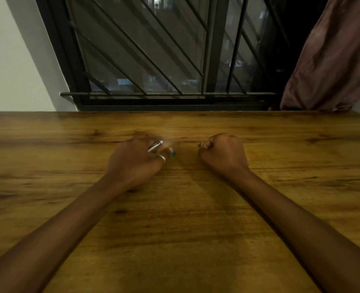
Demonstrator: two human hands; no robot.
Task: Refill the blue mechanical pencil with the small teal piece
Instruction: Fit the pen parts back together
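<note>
My left hand (136, 159) rests on the wooden table (179, 208) and grips the blue mechanical pencil (155, 146); only its silver and blue end shows, pointing up and right. A small teal piece (173, 153) lies at the tip of one left finger, touching it. A ring sits on that hand. My right hand (223, 154) is curled into a fist to the right, pinching a tiny dark piece (199, 144) that sticks out at the thumb. The left fingers are blurred.
A barred dark window (153, 60) stands behind the table's far edge. A brownish curtain (333, 60) hangs at the back right and a white wall is at the left. Both forearms lie over the near half of the table.
</note>
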